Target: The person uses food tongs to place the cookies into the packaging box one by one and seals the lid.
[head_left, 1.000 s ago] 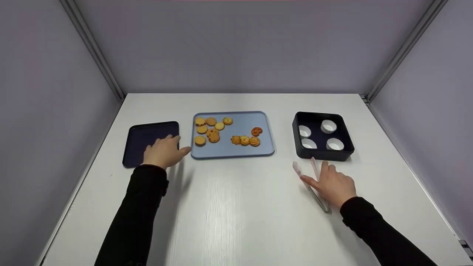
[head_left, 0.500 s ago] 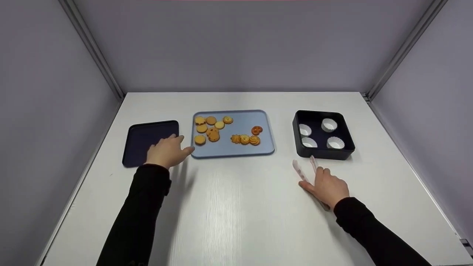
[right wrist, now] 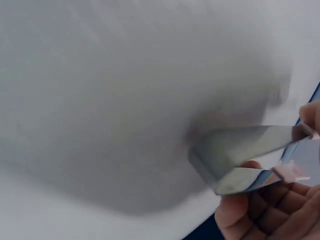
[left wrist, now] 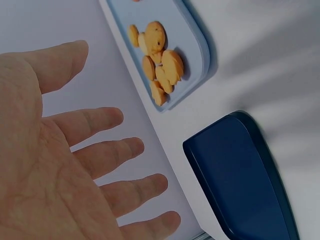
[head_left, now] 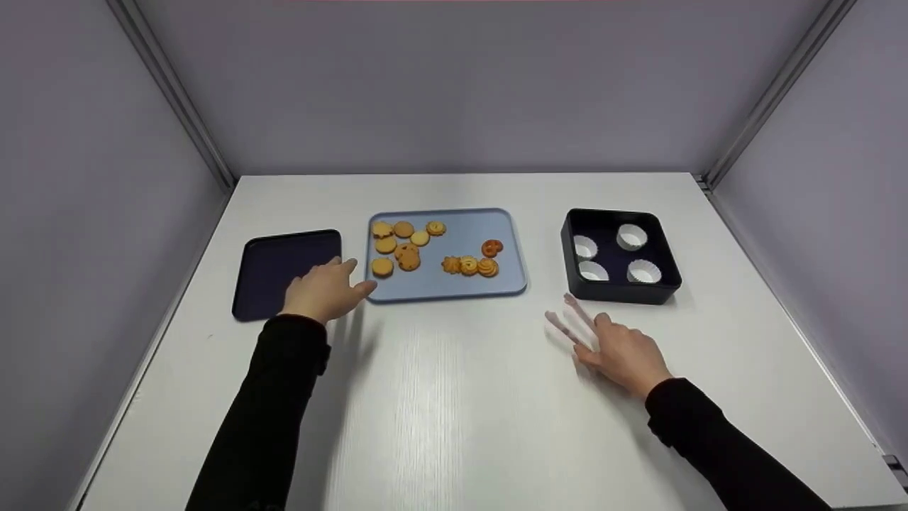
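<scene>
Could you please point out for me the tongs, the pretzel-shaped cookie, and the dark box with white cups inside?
Tongs (right wrist: 242,145): right wrist view, on the upper metal arm.
Pretzel-shaped cookie (head_left: 491,248): head view, about its middle.
Dark box (head_left: 621,292): head view, on its near outer wall.

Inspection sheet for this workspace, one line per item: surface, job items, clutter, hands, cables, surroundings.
Surface: white table, pale shadows from both arms.
Job items: cookies in two groups on the blue tray; four white cups inside the black box; dark tray at the left; tongs, tips spread.
Clutter: nothing seen.
Left hand: holds nothing, fingers spread, near the facing edges of both trays.
Right hand: holds the tongs in front of the box.
Cables: nothing seen.
Surroundings: grey panels at back, left and right; dark fitting by the right table edge, purpose unclear.
</scene>
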The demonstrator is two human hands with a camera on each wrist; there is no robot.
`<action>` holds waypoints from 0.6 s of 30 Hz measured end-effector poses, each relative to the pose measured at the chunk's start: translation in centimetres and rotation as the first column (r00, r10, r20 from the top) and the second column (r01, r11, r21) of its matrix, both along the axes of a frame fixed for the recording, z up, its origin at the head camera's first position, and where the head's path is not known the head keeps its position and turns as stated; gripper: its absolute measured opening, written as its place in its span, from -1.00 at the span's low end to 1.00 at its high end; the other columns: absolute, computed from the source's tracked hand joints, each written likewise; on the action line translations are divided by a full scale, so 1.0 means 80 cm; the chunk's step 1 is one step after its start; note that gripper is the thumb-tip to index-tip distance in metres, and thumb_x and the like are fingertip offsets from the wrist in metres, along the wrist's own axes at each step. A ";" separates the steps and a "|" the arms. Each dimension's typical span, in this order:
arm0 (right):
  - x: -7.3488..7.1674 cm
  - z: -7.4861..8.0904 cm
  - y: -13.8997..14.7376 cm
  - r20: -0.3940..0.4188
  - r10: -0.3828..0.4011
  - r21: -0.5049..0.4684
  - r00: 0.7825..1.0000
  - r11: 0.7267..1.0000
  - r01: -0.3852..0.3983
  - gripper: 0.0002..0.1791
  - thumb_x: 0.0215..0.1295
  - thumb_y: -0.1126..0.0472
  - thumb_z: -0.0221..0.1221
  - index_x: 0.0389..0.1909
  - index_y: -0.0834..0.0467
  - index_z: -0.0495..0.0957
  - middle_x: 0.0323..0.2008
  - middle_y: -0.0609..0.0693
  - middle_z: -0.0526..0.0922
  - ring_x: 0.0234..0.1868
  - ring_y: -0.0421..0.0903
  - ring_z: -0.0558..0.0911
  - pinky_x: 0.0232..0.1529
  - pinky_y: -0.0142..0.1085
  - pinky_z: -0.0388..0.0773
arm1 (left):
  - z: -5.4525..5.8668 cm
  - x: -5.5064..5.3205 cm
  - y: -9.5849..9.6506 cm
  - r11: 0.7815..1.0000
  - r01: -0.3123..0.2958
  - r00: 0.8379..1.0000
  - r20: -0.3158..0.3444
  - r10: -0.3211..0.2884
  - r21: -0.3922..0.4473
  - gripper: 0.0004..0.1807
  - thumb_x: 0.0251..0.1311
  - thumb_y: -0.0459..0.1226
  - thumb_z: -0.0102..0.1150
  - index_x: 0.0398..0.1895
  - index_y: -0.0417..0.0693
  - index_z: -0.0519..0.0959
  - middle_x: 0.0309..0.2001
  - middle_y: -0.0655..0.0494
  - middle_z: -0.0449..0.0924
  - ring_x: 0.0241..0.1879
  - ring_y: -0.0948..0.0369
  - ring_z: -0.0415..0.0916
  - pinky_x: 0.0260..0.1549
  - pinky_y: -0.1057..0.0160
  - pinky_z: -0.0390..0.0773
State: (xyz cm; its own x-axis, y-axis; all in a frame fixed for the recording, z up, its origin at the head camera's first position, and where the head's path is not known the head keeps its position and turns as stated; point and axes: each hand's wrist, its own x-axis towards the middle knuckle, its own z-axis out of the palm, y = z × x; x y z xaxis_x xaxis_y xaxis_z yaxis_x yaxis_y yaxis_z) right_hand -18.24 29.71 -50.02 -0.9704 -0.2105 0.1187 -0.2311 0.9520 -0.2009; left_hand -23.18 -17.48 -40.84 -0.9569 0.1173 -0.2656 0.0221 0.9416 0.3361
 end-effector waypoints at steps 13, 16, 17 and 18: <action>-0.024 0.035 0.035 -0.441 0.043 -0.168 0.897 0.977 -0.129 -0.54 0.13 0.24 0.37 0.00 0.37 0.48 -0.44 0.13 0.57 -0.58 0.03 0.56 -0.59 0.00 0.55 | -0.006 0.001 0.000 1.000 0.016 1.000 0.002 -0.016 0.017 -0.20 0.49 0.15 -0.08 0.60 -0.16 0.18 0.53 -0.29 0.15 0.47 -0.29 0.16 0.41 -0.35 0.14; -0.025 0.038 0.039 -0.446 0.041 -0.163 0.894 0.978 -0.127 -0.50 0.15 0.20 0.40 0.02 0.35 0.47 -0.44 0.11 0.54 -0.56 0.01 0.55 -0.59 -0.02 0.53 | -0.008 0.001 0.003 0.999 0.020 1.000 -0.004 -0.020 0.025 -0.21 0.50 0.14 -0.07 0.59 -0.15 0.19 0.51 -0.26 0.23 0.44 -0.28 0.23 0.38 -0.32 0.22; -0.025 0.038 0.040 -0.448 0.045 -0.158 0.893 0.979 -0.128 -0.48 0.15 0.19 0.41 0.03 0.36 0.46 -0.43 0.12 0.54 -0.55 0.01 0.55 -0.59 -0.02 0.53 | -0.008 0.001 0.004 0.999 0.021 1.000 -0.005 -0.021 0.029 -0.21 0.50 0.14 -0.06 0.59 -0.15 0.19 0.50 -0.25 0.25 0.43 -0.28 0.25 0.37 -0.31 0.25; -0.025 0.038 0.040 -0.451 0.048 -0.154 0.891 0.979 -0.130 -0.46 0.14 0.18 0.43 0.04 0.36 0.46 -0.42 0.13 0.55 -0.54 0.01 0.56 -0.58 -0.02 0.53 | -0.009 0.001 0.006 0.999 0.023 1.000 -0.006 -0.022 0.032 -0.21 0.50 0.14 -0.06 0.59 -0.14 0.20 0.50 -0.23 0.26 0.42 -0.27 0.27 0.36 -0.30 0.26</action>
